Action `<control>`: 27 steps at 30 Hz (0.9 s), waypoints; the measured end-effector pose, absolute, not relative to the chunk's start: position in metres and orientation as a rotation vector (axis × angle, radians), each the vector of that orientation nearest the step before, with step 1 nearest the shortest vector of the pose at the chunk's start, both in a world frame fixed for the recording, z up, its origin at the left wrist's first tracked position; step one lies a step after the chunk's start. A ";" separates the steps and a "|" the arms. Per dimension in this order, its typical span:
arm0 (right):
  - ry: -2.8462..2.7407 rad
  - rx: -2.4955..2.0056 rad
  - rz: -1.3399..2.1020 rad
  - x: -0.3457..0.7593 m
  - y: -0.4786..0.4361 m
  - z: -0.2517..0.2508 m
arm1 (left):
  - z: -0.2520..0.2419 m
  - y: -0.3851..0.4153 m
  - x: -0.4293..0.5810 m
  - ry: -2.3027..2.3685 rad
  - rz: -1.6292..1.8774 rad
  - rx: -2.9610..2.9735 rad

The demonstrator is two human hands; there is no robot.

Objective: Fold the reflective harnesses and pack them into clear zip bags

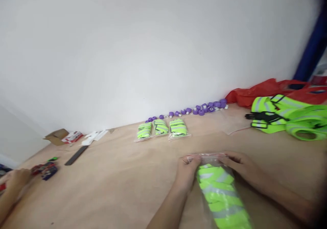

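Observation:
A clear zip bag [208, 157] lies between my hands, its top edge with a reddish line turned away from me. Inside it is a folded neon-green reflective strap [221, 191] with silver-grey stripes. My left hand [188, 169] pinches the left end of the bag's top edge between thumb and fingers. At the right end, my right hand [236, 166] grips the same edge, its thumb toward the middle. The lower end of the bag runs out of view at the bottom.
Three filled bags [160, 127] lie near the wall, with several purple wheels [201, 110] behind. Loose green reflective straps [306, 115] with black buckles and a red plastic bag [263, 91] are at right. At left are an opened carton [57, 137], a dark bar [76, 155] and another person's hand [20, 178].

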State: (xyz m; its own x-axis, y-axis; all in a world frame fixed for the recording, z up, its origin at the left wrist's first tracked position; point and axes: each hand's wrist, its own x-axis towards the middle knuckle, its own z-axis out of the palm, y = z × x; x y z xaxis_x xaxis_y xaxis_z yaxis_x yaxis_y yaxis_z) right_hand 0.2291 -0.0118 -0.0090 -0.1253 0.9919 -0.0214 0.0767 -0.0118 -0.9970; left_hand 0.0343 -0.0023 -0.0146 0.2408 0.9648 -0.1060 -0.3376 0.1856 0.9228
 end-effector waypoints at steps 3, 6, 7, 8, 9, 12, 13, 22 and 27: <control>-1.383 -1.198 1.295 0.227 -0.015 -0.006 | -0.011 -0.004 0.034 0.821 1.044 0.955; -1.389 -1.195 1.241 0.226 -0.018 -0.007 | -0.009 -0.005 0.032 0.836 1.010 0.971; -1.385 -1.196 1.219 0.225 -0.018 -0.007 | -0.009 -0.005 0.031 0.826 0.993 0.975; -1.381 -1.190 1.204 0.225 -0.019 -0.007 | -0.008 -0.005 0.031 0.821 0.986 0.971; -1.373 -1.188 1.192 0.225 -0.019 -0.006 | -0.008 -0.005 0.030 0.823 0.980 0.970; -1.371 -1.189 1.206 0.224 -0.021 -0.006 | -0.005 -0.007 0.031 0.833 0.981 0.989; -1.370 -1.191 1.207 0.224 -0.021 -0.006 | -0.004 -0.007 0.031 0.822 0.963 1.002; -1.414 -1.183 1.179 0.229 -0.022 -0.016 | -0.006 -0.008 0.029 0.803 0.951 0.982; -1.451 -1.217 1.152 0.234 -0.020 -0.023 | -0.008 -0.007 0.030 0.808 0.986 1.021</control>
State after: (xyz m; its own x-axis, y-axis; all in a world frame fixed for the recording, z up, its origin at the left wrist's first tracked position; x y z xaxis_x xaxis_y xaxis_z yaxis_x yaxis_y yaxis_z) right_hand 0.2338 -0.0198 -0.0230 -0.1190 0.9907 0.0655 0.1612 0.0844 -0.9833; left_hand 0.0302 -0.0069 -0.0083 0.3532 0.9309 -0.0929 -0.2744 0.1980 0.9410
